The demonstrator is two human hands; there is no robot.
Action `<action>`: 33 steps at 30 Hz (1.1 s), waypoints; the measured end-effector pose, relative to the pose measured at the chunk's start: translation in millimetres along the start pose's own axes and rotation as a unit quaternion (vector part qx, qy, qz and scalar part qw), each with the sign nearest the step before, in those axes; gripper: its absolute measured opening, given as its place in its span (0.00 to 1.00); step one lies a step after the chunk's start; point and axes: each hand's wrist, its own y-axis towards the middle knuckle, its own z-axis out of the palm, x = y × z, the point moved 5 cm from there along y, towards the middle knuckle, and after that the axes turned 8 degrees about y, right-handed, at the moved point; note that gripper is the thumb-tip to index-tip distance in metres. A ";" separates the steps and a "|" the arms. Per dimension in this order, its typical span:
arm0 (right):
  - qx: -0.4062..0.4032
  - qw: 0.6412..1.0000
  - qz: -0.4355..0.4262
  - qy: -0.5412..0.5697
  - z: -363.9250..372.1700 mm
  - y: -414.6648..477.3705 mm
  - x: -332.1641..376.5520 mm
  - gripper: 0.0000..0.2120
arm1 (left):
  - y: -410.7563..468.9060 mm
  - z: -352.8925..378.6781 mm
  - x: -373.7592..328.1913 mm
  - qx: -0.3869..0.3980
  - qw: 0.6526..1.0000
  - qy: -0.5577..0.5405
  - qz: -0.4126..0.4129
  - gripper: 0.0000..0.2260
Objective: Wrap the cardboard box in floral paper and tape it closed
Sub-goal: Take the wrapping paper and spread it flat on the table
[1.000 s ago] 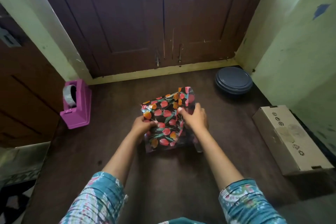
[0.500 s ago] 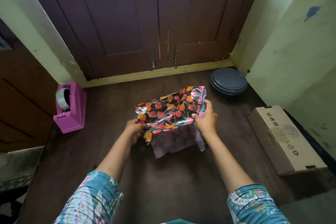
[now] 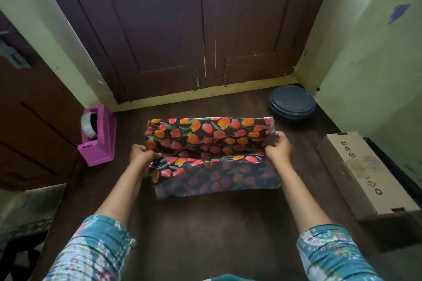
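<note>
In the head view, a black floral paper sheet with red and orange tulips is pinched at its side edges by the left grip and the right grip. A long brown cardboard box, printed with small symbols, lies on the dark desk, well right of the right grip. A pink tape dispenser stands left of the left grip. A round dark-blue lid lies beyond the right grip.

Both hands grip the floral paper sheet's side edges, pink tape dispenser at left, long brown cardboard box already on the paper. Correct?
No. The head view shows the long brown cardboard box lying off to the right, apart from the floral paper sheet, not on it. The left hand and right hand do grip its side edges, and the pink tape dispenser is at left.
</note>
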 end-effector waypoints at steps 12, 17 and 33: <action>-0.089 0.983 -0.028 -0.158 15.2 -28.4 -8.7 0.37 | -26.0 28.2 1.7 -0.027 0.997 0.014 0.068 0.20; -0.032 0.985 0.075 -0.151 22.8 -35.0 -43.1 0.34 | -23.2 34.6 13.7 -0.020 0.998 -0.019 0.057 0.19; -0.039 0.927 0.165 0.333 16.2 2.0 -42.4 0.21 | -34.6 29.8 27.9 -0.044 0.988 0.125 0.077 0.28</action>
